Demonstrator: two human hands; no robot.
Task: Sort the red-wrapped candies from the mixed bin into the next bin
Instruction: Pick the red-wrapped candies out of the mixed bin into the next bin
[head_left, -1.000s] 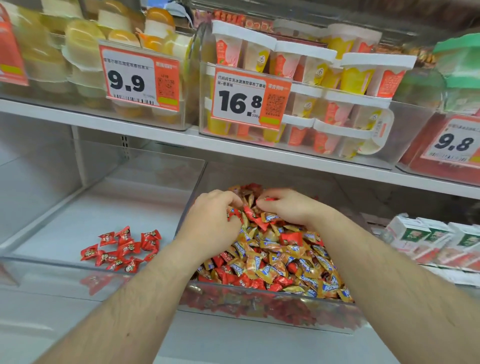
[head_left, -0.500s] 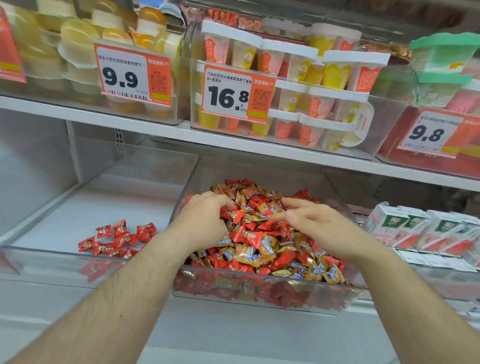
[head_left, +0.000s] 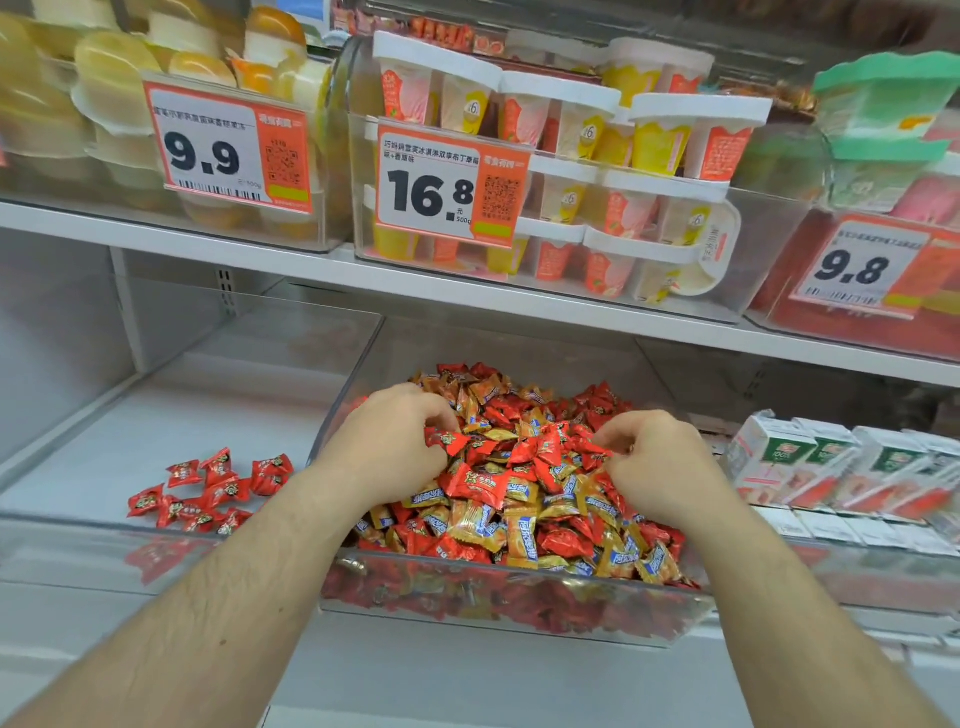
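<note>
A clear mixed bin (head_left: 519, 618) holds a heap of red-wrapped and gold-wrapped candies (head_left: 524, 499). My left hand (head_left: 389, 441) lies on the heap's left side, fingers curled, pinching a red-wrapped candy (head_left: 441, 439). My right hand (head_left: 660, 462) rests on the heap's right side with its fingers curled into red candies at its fingertips. The neighbouring clear bin (head_left: 78, 551) on the left holds several red-wrapped candies (head_left: 208, 493) near its front.
Small white cartons (head_left: 831, 462) fill the shelf to the right of the mixed bin. The shelf above carries clear bins of jelly cups (head_left: 561, 156) with price tags 9.9 (head_left: 228, 150), 16.8 (head_left: 447, 189) and 9.8 (head_left: 857, 270).
Both hands have drawn back from the far part of the heap toward its middle and spread apart. The view has tilted upward a little.
</note>
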